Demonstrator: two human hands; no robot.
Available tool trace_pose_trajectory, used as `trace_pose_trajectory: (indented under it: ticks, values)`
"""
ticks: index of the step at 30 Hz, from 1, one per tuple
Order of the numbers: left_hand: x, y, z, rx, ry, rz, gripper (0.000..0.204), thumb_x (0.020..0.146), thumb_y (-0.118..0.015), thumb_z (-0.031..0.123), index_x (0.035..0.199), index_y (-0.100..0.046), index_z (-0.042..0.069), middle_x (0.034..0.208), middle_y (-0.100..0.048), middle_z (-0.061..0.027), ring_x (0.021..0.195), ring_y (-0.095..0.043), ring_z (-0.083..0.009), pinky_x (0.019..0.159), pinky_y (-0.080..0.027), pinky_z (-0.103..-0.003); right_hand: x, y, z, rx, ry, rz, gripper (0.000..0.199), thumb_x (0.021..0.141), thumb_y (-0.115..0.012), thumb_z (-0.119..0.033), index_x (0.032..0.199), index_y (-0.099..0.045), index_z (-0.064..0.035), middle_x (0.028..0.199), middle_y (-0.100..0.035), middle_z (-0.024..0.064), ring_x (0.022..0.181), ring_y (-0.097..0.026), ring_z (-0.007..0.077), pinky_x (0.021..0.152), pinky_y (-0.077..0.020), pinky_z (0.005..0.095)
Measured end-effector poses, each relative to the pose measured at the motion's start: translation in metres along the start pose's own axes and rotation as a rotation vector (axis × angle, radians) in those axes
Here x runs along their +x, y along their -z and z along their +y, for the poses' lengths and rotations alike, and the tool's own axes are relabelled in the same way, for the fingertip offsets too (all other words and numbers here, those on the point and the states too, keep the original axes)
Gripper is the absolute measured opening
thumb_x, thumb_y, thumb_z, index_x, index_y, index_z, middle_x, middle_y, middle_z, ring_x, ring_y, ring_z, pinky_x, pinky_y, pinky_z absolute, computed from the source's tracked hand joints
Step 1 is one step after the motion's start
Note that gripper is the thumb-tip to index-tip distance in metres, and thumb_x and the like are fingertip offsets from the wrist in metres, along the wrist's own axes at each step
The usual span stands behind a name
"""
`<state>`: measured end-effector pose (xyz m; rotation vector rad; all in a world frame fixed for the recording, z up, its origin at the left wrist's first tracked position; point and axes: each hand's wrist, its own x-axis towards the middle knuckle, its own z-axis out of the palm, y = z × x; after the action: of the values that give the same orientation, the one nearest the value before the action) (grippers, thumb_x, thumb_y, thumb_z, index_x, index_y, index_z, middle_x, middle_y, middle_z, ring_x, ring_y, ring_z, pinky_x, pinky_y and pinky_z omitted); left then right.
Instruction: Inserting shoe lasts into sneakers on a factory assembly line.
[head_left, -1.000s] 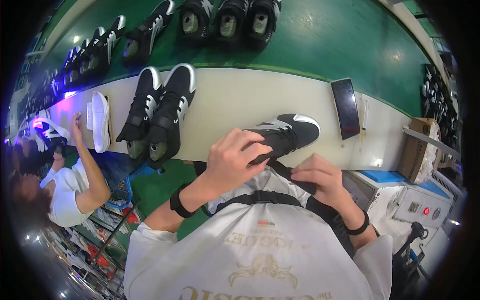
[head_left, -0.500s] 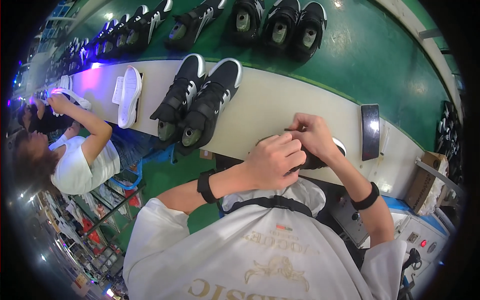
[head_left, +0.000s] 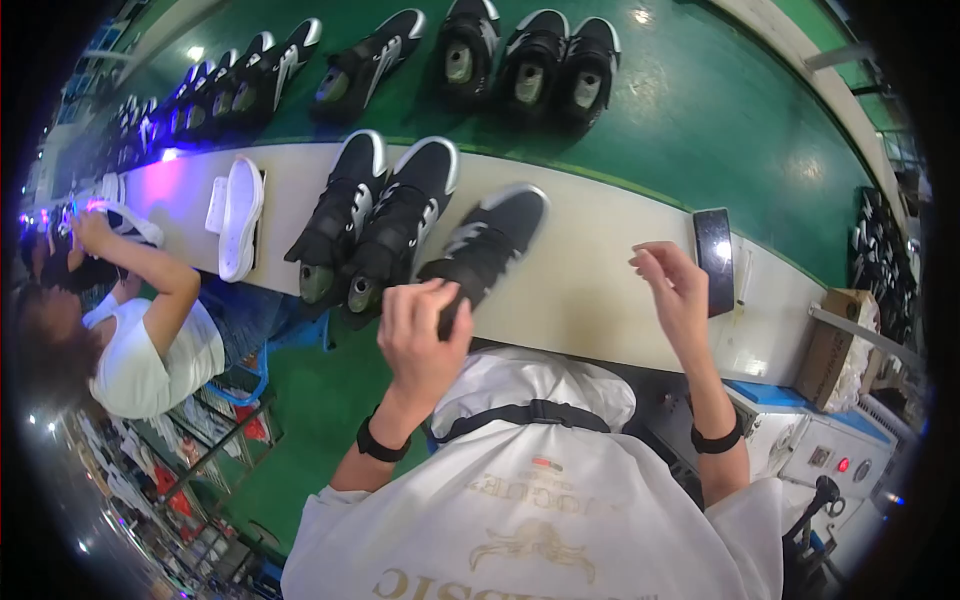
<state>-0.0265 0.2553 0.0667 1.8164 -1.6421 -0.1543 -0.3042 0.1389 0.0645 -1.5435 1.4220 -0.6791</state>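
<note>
My left hand point(head_left: 422, 340) is closed round the heel end of a black shoe point(head_left: 488, 240) with a silver-white toe edge. That shoe is slightly blurred, its toe pointing away and to the right over the pale bench, and my fingers hide its heel. Just left of it stand two similar shoes, a black shoe point(head_left: 410, 205) and another black shoe point(head_left: 340, 210), with greyish-green forms showing in their heel openings. My right hand point(head_left: 677, 295) is raised over the bench with its fingers apart and holds nothing. Nearest to it is a dark, glossy curved block point(head_left: 714, 262).
Several black shoes point(head_left: 530, 70) stand on the green surface point(head_left: 690, 90) beyond the bench point(head_left: 590, 300). White soles point(head_left: 241, 220) lie farther left, near a seated person point(head_left: 160, 340). At right are a cardboard box point(head_left: 835, 355) and a grey-and-blue machine point(head_left: 815, 450).
The shoe has moved left from between my hands, carried by my left hand to beside the pair. My right hand has let go and moved right. The whole view has shifted slightly.
</note>
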Motion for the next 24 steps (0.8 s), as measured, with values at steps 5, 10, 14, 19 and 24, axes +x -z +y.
trace_pose_trajectory:
  ticks: [5,10,14,19,24]
  values:
    - [0.006,-0.006,0.0,0.075,0.044,0.073,0.025,0.076,-0.072,0.003,0.098,-0.06,0.002,0.097,-0.061,-0.0146,0.089,-0.06,-0.0319,0.078,-0.049,-0.041,-0.009,0.056,0.018,0.099,-0.063,0.112,0.018,0.098,-0.058,-0.012,0.104,-0.065,0.003,0.088,-0.068,0.0044,0.086,-0.065,0.0106,0.078,-0.0501,0.0238]
    - [0.004,-0.006,0.003,0.096,0.055,0.07,0.027,0.078,-0.072,0.004,0.101,-0.059,0.002,0.1,-0.061,-0.0149,0.091,-0.06,-0.0318,0.08,-0.049,-0.041,-0.027,0.076,0.03,0.088,-0.13,0.154,0.019,0.098,-0.059,-0.013,0.104,-0.065,0.0035,0.088,-0.066,0.0009,0.085,-0.061,0.0082,0.078,-0.0477,0.0219]
    - [0.004,-0.005,0.003,0.086,0.067,0.06,0.027,0.078,-0.072,0.006,0.102,-0.06,0.003,0.103,-0.06,-0.013,0.092,-0.059,-0.032,0.08,-0.049,-0.041,-0.038,0.056,0.031,0.001,-0.124,0.126,0.017,0.096,-0.061,-0.011,0.102,-0.066,0.004,0.088,-0.068,0.0049,0.084,-0.064,0.0102,0.077,-0.0491,0.0236]
    - [0.009,0.002,0.006,0.182,0.045,0.004,0.032,0.079,-0.072,0.006,0.108,-0.059,0.002,0.108,-0.061,-0.0147,0.097,-0.06,-0.033,0.085,-0.049,-0.041,-0.048,0.014,0.007,-0.078,0.062,-0.016,0.012,0.089,-0.067,-0.007,0.098,-0.068,0.0015,0.092,-0.069,0.0136,0.081,-0.067,0.0199,0.074,-0.0508,0.029]
    - [-0.004,0.007,0.017,0.038,0.097,-0.121,0.047,0.074,-0.079,0.01,0.117,-0.062,0.004,0.118,-0.062,-0.0147,0.108,-0.06,-0.0329,0.092,-0.048,-0.041,-0.051,-0.043,-0.026,-0.07,0.404,-0.204,0.046,0.081,-0.074,-0.018,0.123,-0.061,-0.005,0.127,-0.059,0.0165,0.119,-0.054,0.0355,0.097,-0.0463,0.0446]
